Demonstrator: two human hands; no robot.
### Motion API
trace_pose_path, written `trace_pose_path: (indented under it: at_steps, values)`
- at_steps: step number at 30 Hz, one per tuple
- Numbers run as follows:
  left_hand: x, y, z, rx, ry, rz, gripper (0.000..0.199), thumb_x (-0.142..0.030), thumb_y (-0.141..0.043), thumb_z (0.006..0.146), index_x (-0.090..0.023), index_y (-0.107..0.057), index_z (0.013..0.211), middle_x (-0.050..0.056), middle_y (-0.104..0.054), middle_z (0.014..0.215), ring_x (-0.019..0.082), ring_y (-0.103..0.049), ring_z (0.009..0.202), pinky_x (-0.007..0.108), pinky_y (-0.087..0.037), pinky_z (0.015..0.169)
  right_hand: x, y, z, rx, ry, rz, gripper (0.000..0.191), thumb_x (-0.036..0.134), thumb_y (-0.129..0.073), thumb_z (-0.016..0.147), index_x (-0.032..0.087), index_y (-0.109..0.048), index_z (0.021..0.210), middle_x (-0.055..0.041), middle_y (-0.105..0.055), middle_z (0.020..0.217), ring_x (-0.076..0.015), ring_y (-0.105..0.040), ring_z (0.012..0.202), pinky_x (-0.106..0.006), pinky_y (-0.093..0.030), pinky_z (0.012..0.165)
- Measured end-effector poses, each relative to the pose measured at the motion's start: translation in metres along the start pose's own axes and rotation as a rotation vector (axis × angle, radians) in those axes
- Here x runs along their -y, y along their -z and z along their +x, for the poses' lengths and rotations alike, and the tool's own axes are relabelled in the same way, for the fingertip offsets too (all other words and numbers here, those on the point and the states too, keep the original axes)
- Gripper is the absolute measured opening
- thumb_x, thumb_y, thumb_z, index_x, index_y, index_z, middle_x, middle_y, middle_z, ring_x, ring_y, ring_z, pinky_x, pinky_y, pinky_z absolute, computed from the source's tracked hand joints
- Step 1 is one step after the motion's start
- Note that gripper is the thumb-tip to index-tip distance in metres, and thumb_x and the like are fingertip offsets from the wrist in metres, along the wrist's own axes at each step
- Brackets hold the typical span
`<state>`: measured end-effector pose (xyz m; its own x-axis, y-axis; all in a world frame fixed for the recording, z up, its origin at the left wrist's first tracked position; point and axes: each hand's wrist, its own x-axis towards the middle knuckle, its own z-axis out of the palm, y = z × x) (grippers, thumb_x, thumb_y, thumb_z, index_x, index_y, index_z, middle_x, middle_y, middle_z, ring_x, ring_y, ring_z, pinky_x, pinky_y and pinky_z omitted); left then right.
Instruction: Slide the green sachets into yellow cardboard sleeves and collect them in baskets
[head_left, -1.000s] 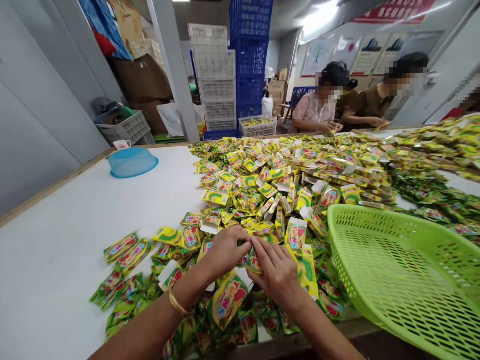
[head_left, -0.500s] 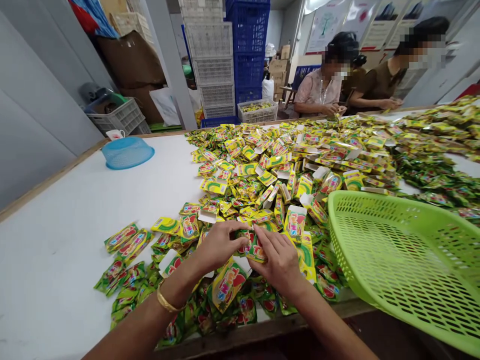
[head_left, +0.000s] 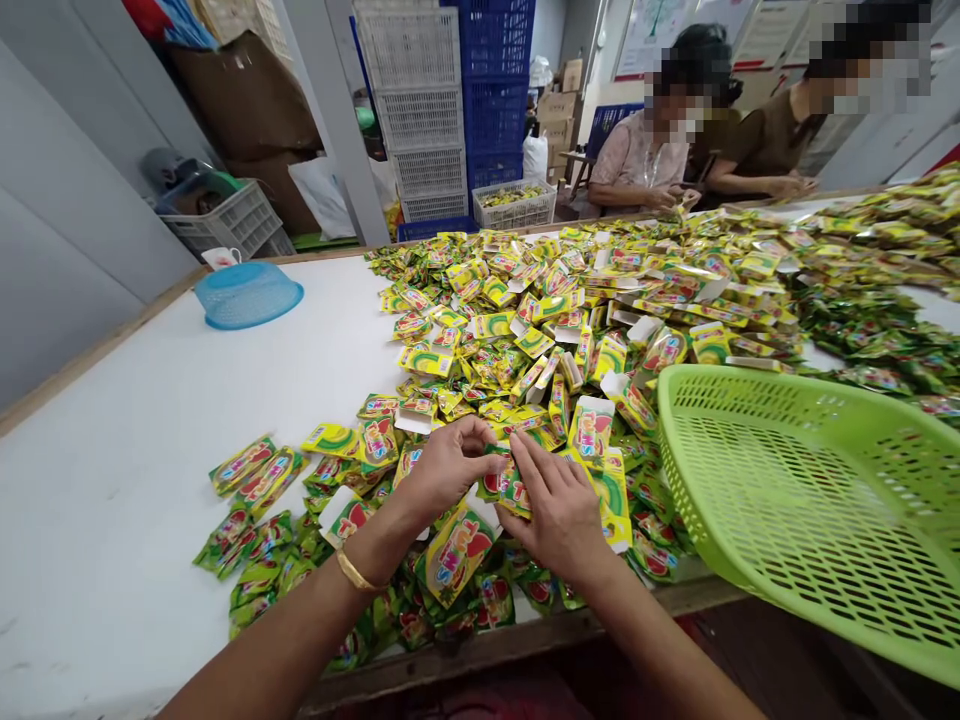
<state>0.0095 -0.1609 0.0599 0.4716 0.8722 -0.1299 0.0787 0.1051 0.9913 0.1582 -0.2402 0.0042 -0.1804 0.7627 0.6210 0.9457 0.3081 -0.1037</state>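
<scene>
We hold a pack (head_left: 513, 492) between both hands, over the boxes (head_left: 492, 325) on the worktop (head_left: 142, 450). Our left hand (head_left: 450, 468) half curls, thumb and fingers pinching one end; our right hand (head_left: 559, 510) bends its fingers around the other. A basket (head_left: 681, 480) sits to the right.

Partly legible "T…S" on yellow box (head_left: 459, 555)

Glossy film packets (head_left: 495, 600), paperboard boxes (head_left: 460, 552)
</scene>
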Motion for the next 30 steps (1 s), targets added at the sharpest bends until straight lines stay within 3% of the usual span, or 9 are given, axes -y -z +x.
trace_pose_path:
  at_steps: [3,6,10,13,19,26,30]
  values:
    - [0.002,0.000,-0.002,0.007,0.046,-0.037,0.029,-0.027,-0.073,0.058,-0.015,-0.052,0.075,-0.004,-0.057,0.063,0.008,-0.050,0.055,0.020,-0.040,0.055,-0.004,0.003,-0.005,0.034,-0.080,-0.067,0.069,0.045,-0.052,0.084,0.013,-0.032,0.141,-0.0122,-0.060,0.113,-0.0247,-0.054,0.095,-0.037,-0.037,0.079]
    - [0.000,0.000,-0.007,0.015,0.040,0.075,0.028,-0.034,-0.071,0.062,-0.015,-0.057,0.077,-0.003,-0.055,0.062,0.009,-0.049,0.057,0.021,-0.038,0.054,-0.008,0.003,-0.009,0.016,-0.098,-0.064,0.066,0.045,-0.053,0.083,0.015,-0.036,0.140,-0.0087,-0.061,0.095,-0.0229,-0.053,0.085,-0.035,-0.036,0.076]
    - [-0.003,0.002,-0.015,0.005,0.004,0.403,0.030,-0.037,-0.065,0.065,-0.015,-0.048,0.052,-0.007,-0.036,0.050,0.007,-0.032,0.050,0.020,-0.024,0.047,-0.008,0.002,-0.010,0.000,-0.087,-0.014,0.061,0.043,-0.053,0.084,0.017,-0.039,0.138,-0.0085,-0.058,0.091,-0.0220,-0.050,0.083,-0.032,-0.037,0.074]
    - [-0.003,0.006,-0.013,0.031,0.016,0.502,0.034,-0.036,-0.059,0.068,-0.016,-0.044,0.045,-0.007,-0.029,0.045,0.007,-0.026,0.047,0.021,-0.018,0.045,-0.005,0.001,-0.009,0.040,-0.046,-0.026,0.062,0.043,-0.054,0.084,0.016,-0.039,0.138,-0.0083,-0.057,0.090,-0.0218,-0.049,0.081,-0.031,-0.037,0.069]
    - [-0.004,0.006,-0.003,0.163,0.148,0.337,0.030,-0.040,-0.063,0.062,-0.016,-0.053,0.047,-0.007,-0.031,0.041,0.006,-0.024,0.043,0.022,-0.018,0.044,-0.003,-0.001,-0.011,0.010,-0.027,-0.052,0.059,0.049,-0.053,0.084,0.015,-0.047,0.132,-0.0081,-0.055,0.088,-0.0217,-0.048,0.080,-0.032,-0.036,0.068]
    - [-0.002,-0.014,-0.005,-0.047,-0.077,0.481,0.032,-0.027,-0.055,0.066,-0.016,-0.038,0.041,-0.006,-0.030,0.044,0.007,-0.027,0.048,0.022,-0.019,0.046,-0.002,-0.006,-0.013,-0.022,-0.086,-0.101,0.056,0.045,-0.050,0.087,0.016,-0.046,0.134,-0.0088,-0.056,0.090,-0.0217,-0.048,0.081,-0.032,-0.036,0.068]
    - [-0.008,-0.012,-0.005,0.069,0.100,0.275,0.027,-0.033,-0.060,0.064,-0.016,-0.048,0.046,-0.008,-0.031,0.042,0.005,-0.028,0.038,0.020,-0.022,0.039,-0.001,-0.006,-0.013,-0.080,-0.114,-0.052,0.055,0.044,-0.048,0.088,0.016,-0.043,0.136,-0.0083,-0.056,0.091,-0.0214,-0.050,0.081,-0.033,-0.038,0.070]
